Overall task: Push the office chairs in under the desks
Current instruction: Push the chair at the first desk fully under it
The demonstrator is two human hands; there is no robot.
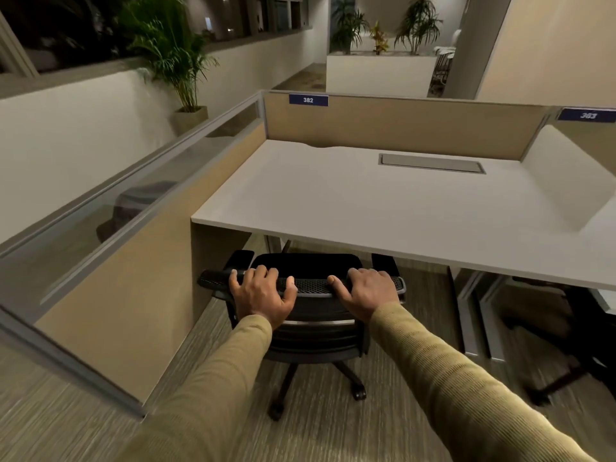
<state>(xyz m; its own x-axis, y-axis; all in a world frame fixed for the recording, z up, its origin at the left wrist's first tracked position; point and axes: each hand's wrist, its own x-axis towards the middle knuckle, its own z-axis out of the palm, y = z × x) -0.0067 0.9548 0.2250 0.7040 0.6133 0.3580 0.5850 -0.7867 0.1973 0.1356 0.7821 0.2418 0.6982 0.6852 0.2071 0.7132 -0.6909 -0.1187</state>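
Mesh, black and springy-looking, forms the top edge of the chair back [310,285], and both hands are curled over it: the left hand [263,295] near its left end, the right hand [365,292] near its right end, fingers wrapped over the rim and thumbs pointing inward toward each other. Two olive ribbed sleeves [443,371] run back from them. This office chair [311,328] stands with its seat and two armrests partly beneath the front edge of the white desk [383,208]. A second chair [573,331], blurred, sits under the same desktop to the right of the first. Behind the desk rises a tan partition [400,128] carrying two blue number plates, one reading 382 [308,100].
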